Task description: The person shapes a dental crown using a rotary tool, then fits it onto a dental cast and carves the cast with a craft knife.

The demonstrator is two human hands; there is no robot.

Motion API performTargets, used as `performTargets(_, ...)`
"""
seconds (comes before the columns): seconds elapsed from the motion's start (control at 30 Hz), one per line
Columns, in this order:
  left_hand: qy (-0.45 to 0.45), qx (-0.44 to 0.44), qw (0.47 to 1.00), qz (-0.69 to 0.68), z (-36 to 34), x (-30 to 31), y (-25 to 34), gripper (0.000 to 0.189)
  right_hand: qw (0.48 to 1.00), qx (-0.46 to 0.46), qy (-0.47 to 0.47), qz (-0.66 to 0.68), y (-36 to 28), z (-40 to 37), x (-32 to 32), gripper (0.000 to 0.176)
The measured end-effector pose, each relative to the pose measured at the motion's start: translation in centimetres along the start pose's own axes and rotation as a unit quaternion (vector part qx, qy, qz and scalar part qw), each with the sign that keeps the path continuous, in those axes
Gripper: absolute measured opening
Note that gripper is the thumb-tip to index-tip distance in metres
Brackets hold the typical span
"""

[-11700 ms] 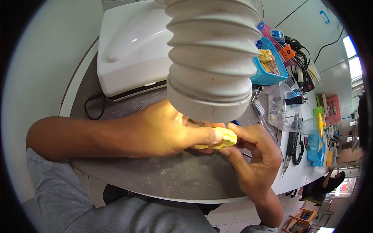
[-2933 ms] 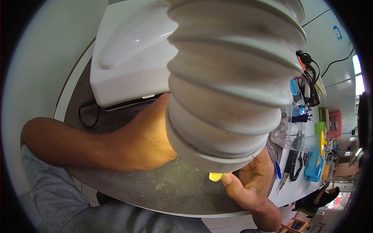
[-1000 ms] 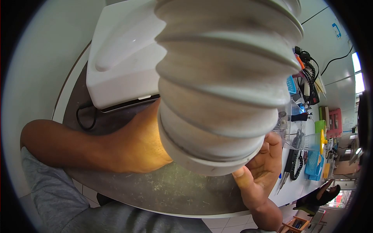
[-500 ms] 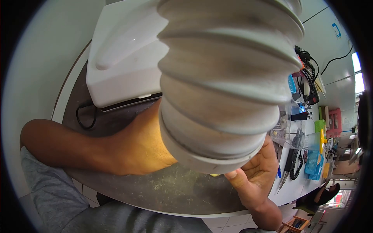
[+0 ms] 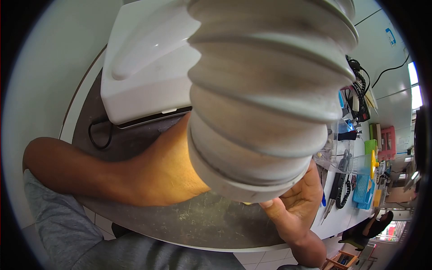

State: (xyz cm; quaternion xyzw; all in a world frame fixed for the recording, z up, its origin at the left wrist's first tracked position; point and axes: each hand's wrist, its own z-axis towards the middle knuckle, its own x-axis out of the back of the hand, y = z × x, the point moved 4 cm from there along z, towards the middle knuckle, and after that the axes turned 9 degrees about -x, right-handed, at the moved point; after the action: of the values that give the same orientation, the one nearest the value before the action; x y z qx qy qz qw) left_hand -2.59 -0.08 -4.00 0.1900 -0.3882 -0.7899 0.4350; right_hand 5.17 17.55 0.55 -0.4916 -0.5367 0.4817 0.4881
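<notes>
A large ribbed grey-white hose [image 5: 270, 90] with a round collar fills the middle of the view, close to the camera. My right hand [image 5: 294, 200] is beside the collar's lower right edge, thumb toward the rim, its other fingers curled and partly hidden behind the hose. What it holds, if anything, cannot be made out. My left forearm reaches from the left across the dark worktop [image 5: 216, 225] and passes behind the hose, which hides my left hand. A small yellowish bit shows just under the collar.
A white machine [image 5: 148, 67] with a black cable stands at the back left. Along the right lie a handpiece [image 5: 335, 193] with a coiled cord, a blue basket [image 5: 363, 191], a pink basket [image 5: 387, 142] and clear boxes. A person [image 5: 369, 229] is far off at the lower right.
The hose appears slightly farther right in the view. My left forearm has shifted a little; my right hand stays almost in the same place.
</notes>
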Motion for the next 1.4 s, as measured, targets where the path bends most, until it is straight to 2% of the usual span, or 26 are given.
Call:
performTargets(0.1,0.019,0.018,0.998,-0.065,0.3,-0.1,0.4,0.075,1.000,-0.002,-0.006,-0.018,0.1,0.0,0.1,0.060)
performTargets(0.33,0.006,-0.010,1.000,-0.021,0.1,-0.2,0.1,0.075,1.000,-0.002,-0.015,-0.025,0.2,0.0,0.2,0.059)
performTargets(0.4,-0.022,0.081,0.996,0.035,0.2,0.1,0.8,0.074,0.999,-0.005,-0.011,-0.033,0.2,0.0,0.3,0.059)
performTargets(0.53,0.024,0.025,0.998,-0.052,0.3,0.1,1.0,0.073,0.999,-0.003,-0.015,-0.041,0.2,-0.1,0.3,0.059)
performTargets(0.6,-0.040,0.114,0.992,0.045,0.2,0.2,0.9,0.073,0.999,-0.007,-0.012,-0.041,0.2,-0.1,0.3,0.059)
performTargets(0.63,-0.040,0.114,0.992,0.045,0.2,0.1,0.5,0.073,0.999,-0.007,-0.012,-0.041,0.2,-0.1,0.2,0.059)
performTargets(0.7,0.006,-0.018,1.000,0.002,0.2,-0.3,0.1,0.072,0.999,-0.010,-0.011,-0.033,0.1,-0.1,0.2,0.058)
performTargets(0.83,0.010,-0.018,1.000,-0.011,0.2,-0.2,0.0,0.070,0.999,-0.009,-0.009,-0.035,0.1,-0.1,0.2,0.058)
performTargets(0.93,0.021,0.007,0.999,-0.043,0.2,-0.3,0.1,0.067,0.999,-0.003,-0.013,-0.039,0.2,-0.1,0.3,0.059)
performTargets(1.0,0.024,0.055,0.997,-0.048,0.6,-0.1,0.6,0.064,0.999,-0.008,-0.014,-0.045,0.2,-0.1,0.2,0.059)
performTargets(1.1,0.006,0.065,0.998,-0.007,0.5,0.0,0.7,0.062,0.998,-0.006,-0.014,-0.057,0.3,-0.1,0.3,0.059)
performTargets(1.13,0.006,0.065,0.998,-0.007,0.4,-0.1,0.4,0.062,0.998,-0.006,-0.014,-0.057,0.3,-0.1,0.3,0.059)
performTargets(1.2,0.011,-0.001,1.000,-0.018,0.2,-0.3,-0.2,0.061,0.999,-0.008,-0.013,-0.044,0.3,-0.2,0.2,0.059)
performTargets(1.4,0.022,-0.005,0.998,-0.052,0.3,-0.3,-0.2,0.060,0.999,-0.009,-0.005,-0.037,0.2,-0.2,0.1,0.058)
